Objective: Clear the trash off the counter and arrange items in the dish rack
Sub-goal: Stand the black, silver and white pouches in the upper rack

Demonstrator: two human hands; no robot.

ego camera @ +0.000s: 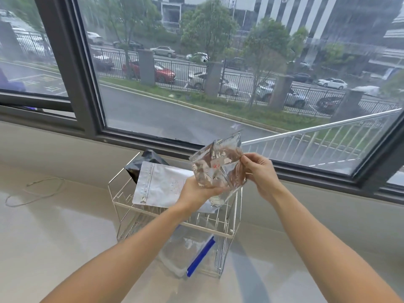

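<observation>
A two-tier wire dish rack (pixel 122 204) stands on the pale counter below the window. Above its top tier I hold a crinkled clear plastic bag (pixel 215 165) with brownish contents and a red mark. My left hand (pixel 196 192) grips the bag from underneath, and my right hand (pixel 260 169) pinches its right edge. In the top tier lie a flat white zip pouch (pixel 159 184) and, behind it, a dark grey pouch (pixel 143 164). A clear zip bag with a blue seal strip (pixel 201 255) rests in the lower tier.
A thin loop of string (pixel 37 191) lies on the counter to the left. A dark-framed window (pixel 83 84) and its sill run right behind the rack. The pale counter (pixel 65 237) spreads out to both sides.
</observation>
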